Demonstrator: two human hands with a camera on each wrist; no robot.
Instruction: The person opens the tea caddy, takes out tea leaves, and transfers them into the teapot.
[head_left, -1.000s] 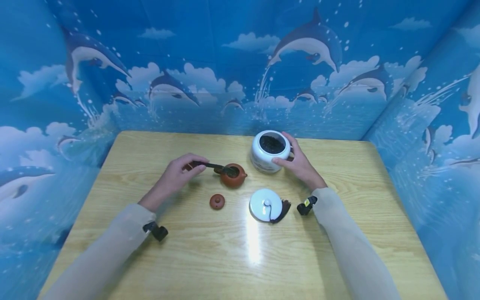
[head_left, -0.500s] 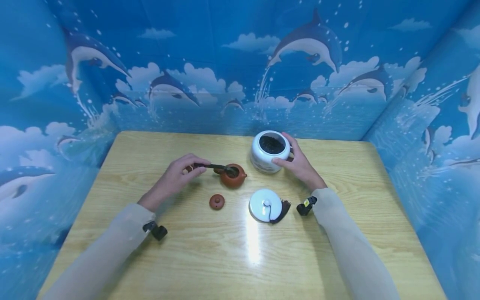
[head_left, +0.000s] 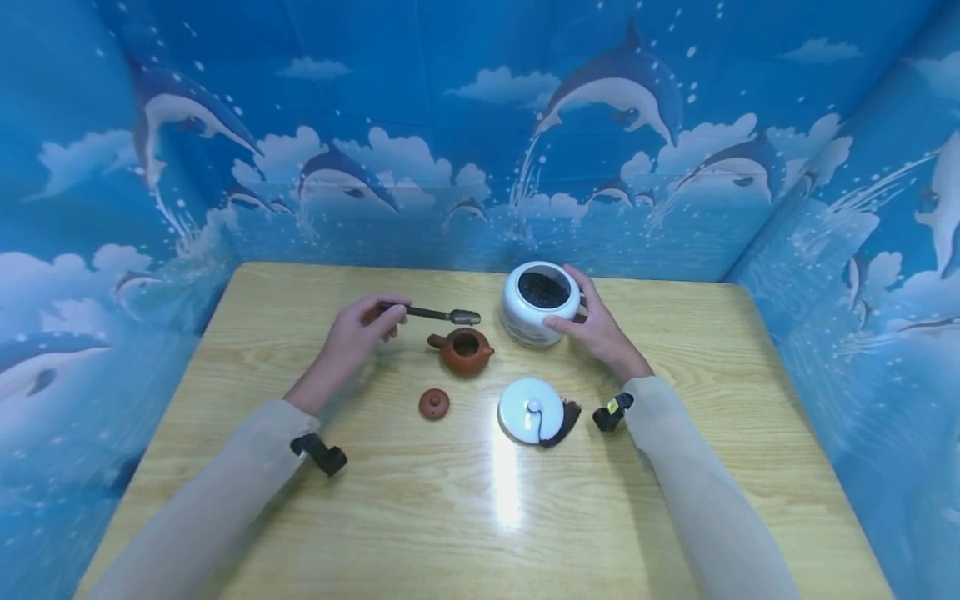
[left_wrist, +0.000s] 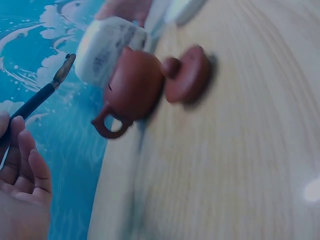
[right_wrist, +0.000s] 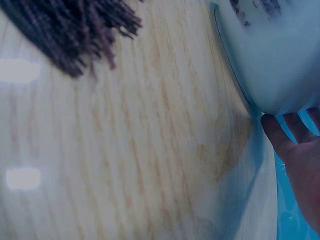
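Observation:
My left hand [head_left: 360, 332] pinches the dark handle of a small tea scoop [head_left: 442, 314]. The scoop's head hangs just behind the brown clay teapot [head_left: 467, 360], above the table; dark bits cling to its tip [left_wrist: 66, 66] in the left wrist view. The uncovered teapot holds dark leaves. To its right stands a white jar [head_left: 528, 329] with dark tea leaves [head_left: 543, 289] inside. My right hand [head_left: 596, 325] grips the jar from the right, thumb on the near side; the jar hides parts of its other fingers.
The small brown teapot lid [head_left: 434, 403] lies in front of the teapot. Right of it is the white jar lid [head_left: 528, 408] with a dark tassel [head_left: 566, 422]. The wooden table [head_left: 420, 517] meets a blue dolphin-print curtain [head_left: 450, 150] behind.
My left hand has lifted the scoop out of the teapot's mouth and moved it backward and slightly right. The right hand and the jar stay put.

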